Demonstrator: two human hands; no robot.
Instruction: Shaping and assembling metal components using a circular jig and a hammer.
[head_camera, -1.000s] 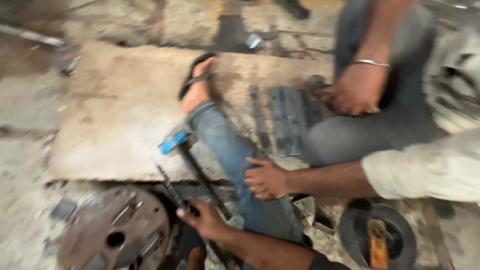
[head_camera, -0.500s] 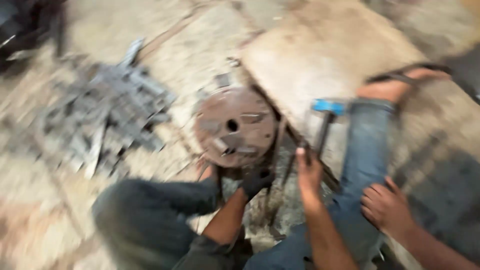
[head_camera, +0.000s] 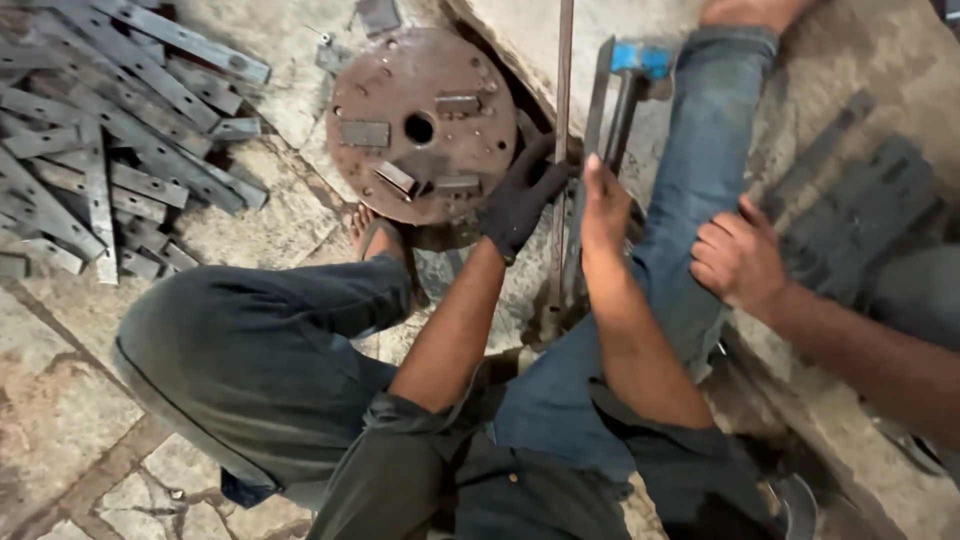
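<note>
Hands (head_camera: 560, 205) grip rod (head_camera: 562, 120) beside disc (head_camera: 420, 120) rim, legs crowding

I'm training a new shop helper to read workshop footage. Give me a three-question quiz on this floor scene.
1. True or false: the left hand wears a dark glove.
2. What does the gloved hand touch? A) the long metal rod B) the blue-headed hammer C) the pile of flat metal strips
3. Fill in: the round rusty plate has a ___ at its centre.

Key: 1 true; 2 A; 3 hole. The bare right hand lies beside the rod; another person's hand rests on a jeans-clad leg.
</note>
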